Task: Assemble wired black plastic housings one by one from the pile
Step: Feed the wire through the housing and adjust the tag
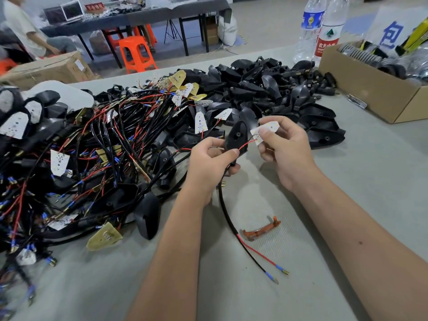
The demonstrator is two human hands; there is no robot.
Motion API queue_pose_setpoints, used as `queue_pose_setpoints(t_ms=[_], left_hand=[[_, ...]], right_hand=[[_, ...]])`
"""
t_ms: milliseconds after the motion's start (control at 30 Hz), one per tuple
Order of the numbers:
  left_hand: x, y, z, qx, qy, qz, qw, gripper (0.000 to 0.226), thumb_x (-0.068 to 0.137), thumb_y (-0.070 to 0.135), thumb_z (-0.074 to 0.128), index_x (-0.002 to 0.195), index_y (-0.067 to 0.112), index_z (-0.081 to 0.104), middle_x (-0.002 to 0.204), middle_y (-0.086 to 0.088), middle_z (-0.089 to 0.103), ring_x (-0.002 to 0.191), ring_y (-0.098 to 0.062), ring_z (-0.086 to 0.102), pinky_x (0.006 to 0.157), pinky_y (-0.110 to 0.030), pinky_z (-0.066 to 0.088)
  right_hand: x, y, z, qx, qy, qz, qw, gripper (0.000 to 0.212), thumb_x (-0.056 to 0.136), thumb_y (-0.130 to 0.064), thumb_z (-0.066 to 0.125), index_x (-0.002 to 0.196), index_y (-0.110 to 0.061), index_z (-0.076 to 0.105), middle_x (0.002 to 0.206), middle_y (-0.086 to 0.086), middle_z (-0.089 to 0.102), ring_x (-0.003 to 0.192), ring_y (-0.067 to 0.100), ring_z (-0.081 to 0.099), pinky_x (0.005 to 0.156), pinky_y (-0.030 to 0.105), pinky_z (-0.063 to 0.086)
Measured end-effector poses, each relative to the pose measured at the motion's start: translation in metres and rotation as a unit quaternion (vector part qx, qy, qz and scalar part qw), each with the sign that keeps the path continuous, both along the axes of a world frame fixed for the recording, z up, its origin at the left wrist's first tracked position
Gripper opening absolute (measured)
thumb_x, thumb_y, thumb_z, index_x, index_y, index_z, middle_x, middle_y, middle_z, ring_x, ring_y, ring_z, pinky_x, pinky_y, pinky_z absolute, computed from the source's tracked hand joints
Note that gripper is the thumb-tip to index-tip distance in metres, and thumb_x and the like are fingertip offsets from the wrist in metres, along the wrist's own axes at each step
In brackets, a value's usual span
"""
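A: Hands?
B: Left hand (209, 163) curls round a black housing (236, 139), thumb on its lower edge, held above the grey table (347, 205). Right hand (283, 149) pinches a small white board (266, 132) between thumb and fingers, just beside the housing's open face.

A: Wiring?
B: Thin red wire (247, 143) runs from the board into the housing. A black cable (228, 218) hangs below the left hand and lies on the table, ending in red and black leads with blue sleeves.

A: The pile?
B: Tangle of wired housings (99, 144) on the left; bare black shells (273, 93) heaped behind the hands.

A: Else?
B: An orange clip (260, 229) lies beside the cable. Cardboard box (370, 89) at far right, two bottles (322, 28) behind it.
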State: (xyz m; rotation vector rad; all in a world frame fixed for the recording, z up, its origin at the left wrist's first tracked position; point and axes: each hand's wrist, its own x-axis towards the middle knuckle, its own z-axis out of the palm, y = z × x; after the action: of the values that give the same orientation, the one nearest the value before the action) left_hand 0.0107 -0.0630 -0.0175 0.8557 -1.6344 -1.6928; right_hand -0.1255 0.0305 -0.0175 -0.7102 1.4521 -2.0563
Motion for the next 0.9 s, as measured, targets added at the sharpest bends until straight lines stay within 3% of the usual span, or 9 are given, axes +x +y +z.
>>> queue_pose_setpoints(t_ms=[133,267,333,467,633,833,900], left_hand=[[-0.001,-0.0025,-0.0016,-0.005,-0.008,0.021,1.0,0.015,0.091,0.003,0.071,0.102,-0.002,0.062,0.065,-0.008,0.067,0.052,-0.017,0.063,0.049,-0.024,0.045],[-0.0012,-0.0036,-0.0011,0.01,-0.005,0.018,1.0,0.009,0.091,0.003,0.07,0.097,0.003,0.064,0.064,-0.004,0.068,0.053,-0.019,0.062,0.052,-0.027,0.046],[-0.0001,-0.0046,-0.0006,0.019,-0.005,0.007,1.0,0.007,0.092,0.002,0.07,0.095,0.005,0.063,0.064,-0.003,0.069,0.055,-0.021,0.062,0.054,-0.028,0.047],[0.0028,-0.004,-0.0002,0.013,-0.02,-0.04,0.999,0.005,0.094,0.0,0.067,0.098,0.0,0.065,0.066,-0.002,0.069,0.057,-0.02,0.065,0.054,-0.024,0.05],[0.0033,-0.0031,0.0016,0.0,-0.032,-0.061,0.998,0.014,0.096,-0.003,0.063,0.107,-0.011,0.066,0.082,-0.015,0.069,0.058,-0.02,0.064,0.055,-0.023,0.053],[0.0028,-0.0049,-0.0013,-0.003,-0.039,-0.058,0.998,0.013,0.095,-0.002,0.064,0.106,-0.009,0.067,0.083,-0.018,0.068,0.058,-0.019,0.065,0.057,-0.023,0.054],[0.0019,-0.0051,-0.0028,0.001,-0.035,-0.048,0.998,0.014,0.095,-0.002,0.065,0.107,-0.01,0.066,0.083,-0.016,0.067,0.057,-0.018,0.065,0.058,-0.024,0.055]], right_hand=[[-0.0015,0.0018,0.0021,-0.078,-0.069,0.091,0.99,0.017,0.098,0.002,0.059,0.108,-0.006,0.07,0.09,0.009,0.066,0.06,0.011,0.052,0.046,0.018,0.036],[-0.0017,0.003,0.0035,-0.094,-0.102,0.153,0.978,0.026,0.091,-0.01,0.067,0.116,-0.004,0.069,0.096,0.008,0.068,0.067,0.008,0.061,0.057,0.015,0.049],[-0.0016,0.0034,0.0034,-0.083,-0.087,0.142,0.983,0.027,0.085,-0.014,0.072,0.111,-0.005,0.069,0.095,0.007,0.068,0.068,0.008,0.064,0.059,0.014,0.052],[-0.0023,0.0044,0.0015,-0.027,-0.006,0.04,0.999,0.023,0.082,-0.024,0.08,0.088,-0.008,0.064,0.072,0.003,0.066,0.049,0.009,0.054,0.04,0.018,0.039],[-0.0048,0.0042,0.0007,-0.025,0.001,0.013,1.0,0.015,0.091,-0.021,0.075,0.082,-0.011,0.07,0.075,0.008,0.066,0.046,0.012,0.053,0.037,0.019,0.038],[-0.0072,0.0029,-0.001,-0.021,0.003,0.013,1.0,0.005,0.099,-0.012,0.067,0.098,-0.009,0.07,0.079,0.011,0.065,0.048,0.014,0.055,0.039,0.02,0.039],[-0.0071,0.0027,-0.0014,-0.029,0.008,0.021,0.999,0.009,0.099,-0.018,0.068,0.1,-0.009,0.071,0.08,0.009,0.064,0.056,0.015,0.056,0.044,0.022,0.042]])
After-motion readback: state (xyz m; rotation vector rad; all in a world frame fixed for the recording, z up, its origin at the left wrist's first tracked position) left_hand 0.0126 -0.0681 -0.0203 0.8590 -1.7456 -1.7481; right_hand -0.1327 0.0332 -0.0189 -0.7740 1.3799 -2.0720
